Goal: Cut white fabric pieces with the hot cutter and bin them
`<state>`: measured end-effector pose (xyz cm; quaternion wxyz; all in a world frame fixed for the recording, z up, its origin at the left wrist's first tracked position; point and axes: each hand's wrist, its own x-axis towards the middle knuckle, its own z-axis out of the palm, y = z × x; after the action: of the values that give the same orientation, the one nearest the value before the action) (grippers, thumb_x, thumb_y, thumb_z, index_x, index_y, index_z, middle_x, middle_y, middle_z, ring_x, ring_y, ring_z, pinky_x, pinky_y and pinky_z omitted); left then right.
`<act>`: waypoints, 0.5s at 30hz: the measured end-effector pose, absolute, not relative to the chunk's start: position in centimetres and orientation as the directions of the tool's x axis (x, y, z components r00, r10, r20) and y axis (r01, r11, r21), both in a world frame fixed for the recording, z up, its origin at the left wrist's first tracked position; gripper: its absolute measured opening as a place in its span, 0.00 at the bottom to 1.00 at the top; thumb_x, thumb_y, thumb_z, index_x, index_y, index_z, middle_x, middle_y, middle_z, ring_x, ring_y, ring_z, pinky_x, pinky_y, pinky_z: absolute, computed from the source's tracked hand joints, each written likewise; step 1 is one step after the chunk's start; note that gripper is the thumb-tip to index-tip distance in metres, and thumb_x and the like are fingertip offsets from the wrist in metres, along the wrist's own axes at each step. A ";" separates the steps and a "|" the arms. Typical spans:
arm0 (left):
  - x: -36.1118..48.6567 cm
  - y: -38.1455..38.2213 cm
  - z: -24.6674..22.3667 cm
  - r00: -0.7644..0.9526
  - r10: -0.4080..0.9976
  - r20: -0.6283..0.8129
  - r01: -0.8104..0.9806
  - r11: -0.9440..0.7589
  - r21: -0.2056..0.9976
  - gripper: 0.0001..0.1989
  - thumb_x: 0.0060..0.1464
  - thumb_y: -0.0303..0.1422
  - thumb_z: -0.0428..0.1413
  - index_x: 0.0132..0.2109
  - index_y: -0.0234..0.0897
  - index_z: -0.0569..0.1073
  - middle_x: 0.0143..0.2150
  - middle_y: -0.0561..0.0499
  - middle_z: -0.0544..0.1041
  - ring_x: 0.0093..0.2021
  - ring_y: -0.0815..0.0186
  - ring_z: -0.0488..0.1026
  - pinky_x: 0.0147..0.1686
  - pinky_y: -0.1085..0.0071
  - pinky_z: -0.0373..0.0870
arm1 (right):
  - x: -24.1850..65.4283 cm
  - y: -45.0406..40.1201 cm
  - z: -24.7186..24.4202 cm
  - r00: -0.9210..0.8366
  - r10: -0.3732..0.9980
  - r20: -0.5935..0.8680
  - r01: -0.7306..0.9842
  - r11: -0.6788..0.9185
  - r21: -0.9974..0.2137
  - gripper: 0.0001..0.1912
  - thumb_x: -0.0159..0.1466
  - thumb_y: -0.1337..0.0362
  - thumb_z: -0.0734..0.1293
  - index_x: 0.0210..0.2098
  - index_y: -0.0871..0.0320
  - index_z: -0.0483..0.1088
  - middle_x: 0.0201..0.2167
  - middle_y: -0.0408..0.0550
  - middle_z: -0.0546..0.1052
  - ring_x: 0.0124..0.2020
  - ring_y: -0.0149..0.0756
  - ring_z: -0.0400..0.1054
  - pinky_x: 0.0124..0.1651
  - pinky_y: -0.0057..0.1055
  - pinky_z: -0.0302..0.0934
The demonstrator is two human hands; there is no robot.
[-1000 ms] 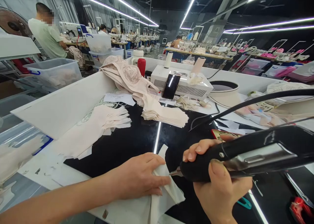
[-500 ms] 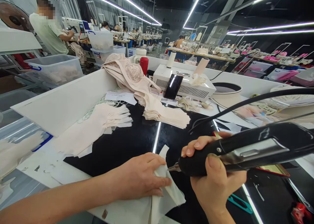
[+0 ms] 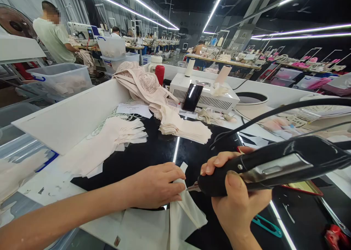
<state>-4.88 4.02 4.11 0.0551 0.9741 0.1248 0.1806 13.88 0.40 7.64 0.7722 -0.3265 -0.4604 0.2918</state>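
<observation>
My right hand [image 3: 238, 195] is wrapped round a black handheld tool [image 3: 274, 166] with a silver lever and a cable. The tool's narrow metal tip [image 3: 194, 186] points left and meets the edge of a pale cream fabric piece [image 3: 186, 209]. On that fabric, just left of the tip, lies my left hand [image 3: 160, 184], its fingers pressed together on the cloth near the fold. Farther back on the black surface rest a fanned stack of cream fabric pieces [image 3: 183, 127] and, to the left, another pale stack [image 3: 104, 144].
Behind stand a white box [image 3: 203, 93], a phone [image 3: 193, 97] and a red bottle [image 3: 159, 75]. A teal snipper [image 3: 267, 226] and a red-rimmed tray [image 3: 304, 188] lie at the right. A person [image 3: 53, 36] stands far left.
My left hand has shifted slightly up and back along the fabric. The tool and my right hand have moved a little left. The distant person's arm has dropped.
</observation>
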 end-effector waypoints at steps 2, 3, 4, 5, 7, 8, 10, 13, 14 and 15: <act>-4.6 4.9 4.3 0.915 0.226 0.333 0.169 -0.967 0.192 0.09 0.73 0.29 0.50 0.49 0.32 0.75 0.54 0.40 0.78 0.56 0.58 0.74 0.63 0.63 0.70 | 13.9 0.4 7.6 0.404 0.751 0.523 -0.154 0.619 -0.770 0.20 0.62 0.61 0.75 0.51 0.52 0.68 0.30 0.39 0.75 0.25 0.34 0.70 0.29 0.36 0.71; -4.5 5.3 4.3 0.921 0.211 0.328 0.145 -0.966 0.215 0.09 0.73 0.27 0.50 0.50 0.31 0.75 0.54 0.41 0.78 0.56 0.58 0.75 0.62 0.64 0.71 | 13.9 0.4 7.5 0.403 0.752 0.522 -0.155 0.618 -0.770 0.20 0.63 0.62 0.75 0.51 0.52 0.68 0.30 0.39 0.75 0.26 0.33 0.70 0.29 0.36 0.71; -4.3 5.7 4.3 0.926 0.200 0.319 0.126 -0.963 0.239 0.10 0.72 0.26 0.50 0.51 0.31 0.75 0.54 0.41 0.79 0.56 0.59 0.75 0.60 0.66 0.72 | 13.9 0.4 7.5 0.404 0.752 0.521 -0.154 0.617 -0.772 0.20 0.63 0.62 0.75 0.51 0.52 0.68 0.31 0.39 0.75 0.26 0.33 0.70 0.29 0.36 0.71; -4.2 6.0 4.1 0.930 0.192 0.314 0.111 -0.959 0.260 0.10 0.72 0.26 0.50 0.52 0.31 0.75 0.54 0.41 0.79 0.55 0.59 0.76 0.59 0.67 0.73 | 13.8 0.4 7.6 0.407 0.752 0.519 -0.150 0.615 -0.774 0.20 0.63 0.62 0.75 0.51 0.51 0.68 0.31 0.39 0.75 0.26 0.33 0.70 0.29 0.36 0.70; -4.1 6.6 3.9 0.931 0.187 0.312 0.093 -0.951 0.294 0.09 0.71 0.26 0.51 0.52 0.33 0.75 0.52 0.42 0.80 0.53 0.60 0.77 0.55 0.68 0.75 | 13.8 0.4 7.6 0.412 0.751 0.517 -0.143 0.613 -0.777 0.19 0.63 0.62 0.75 0.51 0.51 0.68 0.30 0.39 0.75 0.26 0.33 0.69 0.29 0.36 0.70; -4.2 6.8 3.8 0.931 0.187 0.313 0.088 -0.948 0.306 0.09 0.71 0.26 0.51 0.51 0.33 0.76 0.51 0.42 0.80 0.52 0.60 0.77 0.54 0.68 0.75 | 13.8 0.4 7.6 0.413 0.750 0.517 -0.140 0.613 -0.778 0.20 0.63 0.61 0.75 0.51 0.51 0.68 0.30 0.39 0.75 0.26 0.33 0.69 0.29 0.36 0.70; -4.4 7.1 3.8 0.931 0.186 0.313 0.081 -0.944 0.320 0.09 0.72 0.26 0.51 0.50 0.34 0.76 0.50 0.43 0.80 0.51 0.61 0.77 0.53 0.69 0.75 | 13.8 0.4 7.7 0.411 0.749 0.519 -0.137 0.613 -0.778 0.20 0.62 0.61 0.75 0.51 0.51 0.68 0.30 0.39 0.75 0.25 0.33 0.69 0.28 0.36 0.70; -4.9 7.3 4.0 0.936 0.184 0.301 0.080 -0.942 0.327 0.09 0.72 0.27 0.51 0.50 0.34 0.76 0.50 0.43 0.80 0.51 0.61 0.78 0.52 0.69 0.75 | 13.8 0.4 7.7 0.409 0.749 0.522 -0.134 0.615 -0.777 0.20 0.62 0.61 0.75 0.51 0.52 0.68 0.30 0.39 0.75 0.25 0.33 0.70 0.28 0.36 0.71; -5.1 7.3 4.1 0.938 0.185 0.294 0.083 -0.941 0.327 0.09 0.73 0.27 0.51 0.50 0.34 0.77 0.51 0.44 0.80 0.50 0.61 0.78 0.51 0.69 0.75 | 13.8 0.4 7.8 0.410 0.748 0.522 -0.133 0.616 -0.777 0.20 0.62 0.61 0.75 0.51 0.52 0.68 0.30 0.39 0.75 0.25 0.33 0.70 0.28 0.36 0.71; -5.2 7.3 4.1 0.939 0.191 0.286 0.091 -0.940 0.328 0.09 0.73 0.28 0.51 0.50 0.35 0.77 0.51 0.44 0.80 0.50 0.61 0.78 0.50 0.70 0.74 | 13.8 0.4 7.8 0.412 0.747 0.521 -0.134 0.616 -0.776 0.20 0.62 0.61 0.75 0.51 0.52 0.68 0.30 0.39 0.75 0.25 0.33 0.70 0.28 0.36 0.71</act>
<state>-5.22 7.27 4.11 0.1570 0.9720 0.0726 0.1589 13.75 0.42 7.80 0.7716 -0.3325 -0.4610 0.2857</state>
